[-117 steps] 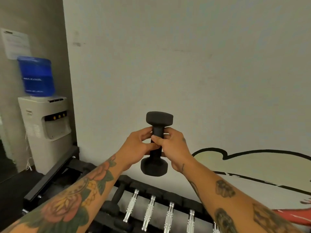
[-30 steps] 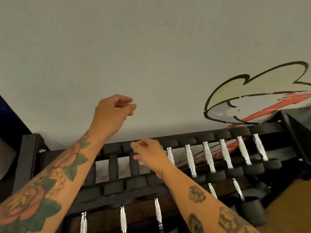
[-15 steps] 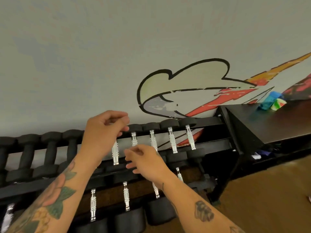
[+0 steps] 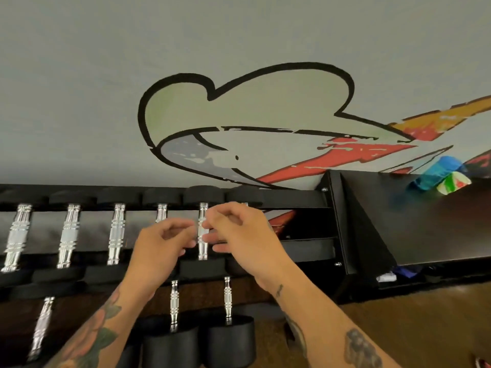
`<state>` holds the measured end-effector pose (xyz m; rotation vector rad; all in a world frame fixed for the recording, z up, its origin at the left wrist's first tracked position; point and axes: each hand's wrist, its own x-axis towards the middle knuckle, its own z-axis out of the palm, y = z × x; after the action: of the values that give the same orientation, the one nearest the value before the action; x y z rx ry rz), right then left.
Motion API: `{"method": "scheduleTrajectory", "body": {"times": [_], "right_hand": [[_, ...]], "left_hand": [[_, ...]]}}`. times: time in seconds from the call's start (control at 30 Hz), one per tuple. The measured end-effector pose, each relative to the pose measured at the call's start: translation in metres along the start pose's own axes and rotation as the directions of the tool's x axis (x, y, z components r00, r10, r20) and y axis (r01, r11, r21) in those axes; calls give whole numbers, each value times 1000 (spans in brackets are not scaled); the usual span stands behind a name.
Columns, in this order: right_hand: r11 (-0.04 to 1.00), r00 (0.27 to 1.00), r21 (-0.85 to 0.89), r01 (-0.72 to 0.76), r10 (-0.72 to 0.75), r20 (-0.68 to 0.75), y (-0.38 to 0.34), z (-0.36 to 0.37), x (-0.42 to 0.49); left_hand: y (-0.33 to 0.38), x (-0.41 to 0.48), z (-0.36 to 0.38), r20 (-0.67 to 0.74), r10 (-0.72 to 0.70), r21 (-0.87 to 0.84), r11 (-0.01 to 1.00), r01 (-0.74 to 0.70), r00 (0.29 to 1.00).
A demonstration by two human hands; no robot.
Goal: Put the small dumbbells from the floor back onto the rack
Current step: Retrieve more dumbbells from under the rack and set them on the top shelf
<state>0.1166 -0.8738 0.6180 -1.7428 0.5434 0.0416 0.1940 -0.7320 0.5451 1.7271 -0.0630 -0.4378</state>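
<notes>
A: Both hands, left hand and right hand, are at frame centre, fingers loosely curled, holding nothing?

B: Yes. The black steel rack is behind them; no small dumbbell on the floor is visible, so turn around first.

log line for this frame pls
left hand: empty, curled | right hand: empty, curled | both in front of rack top row | chrome-handled dumbbell between hands

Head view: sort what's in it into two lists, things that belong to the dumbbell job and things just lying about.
Part of the job:
- rack
- chrome-handled dumbbells on the rack
- left hand and right hand, both empty in front of the rack

Just lying about:
- black bench
- blue bundle on the bench
- wall mural
</notes>
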Motion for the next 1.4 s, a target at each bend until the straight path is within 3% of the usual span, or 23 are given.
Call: {"method": "scheduleTrajectory", "body": {"times": [0.23,0.5,0.7,1.03,1.23,1.4], "right_hand": [[997,993,16,-76,74,94,52,-93,35],[985,941,-5,-173,167,293,161,-181,62],[971,904,-68,-228,237,356,253,-218,83],[916,903,-159,-368,393,176,454,-216,149],[871,929,-340,-356,369,-27,553,-201,228],[840,900,-329,-432,424,-98,605,-187,281]], "left_hand": [[-6,0,107,-32,-76,81,994,78,997],[-31,-14,226,-283,-80,13,996,88,956],[-92,-17,311,-342,-174,-80,984,156,923],[-291,25,399,-267,-417,-108,909,403,869],[-390,91,441,-161,-449,130,873,470,879],[-432,139,473,-72,-430,172,884,436,900]]}}
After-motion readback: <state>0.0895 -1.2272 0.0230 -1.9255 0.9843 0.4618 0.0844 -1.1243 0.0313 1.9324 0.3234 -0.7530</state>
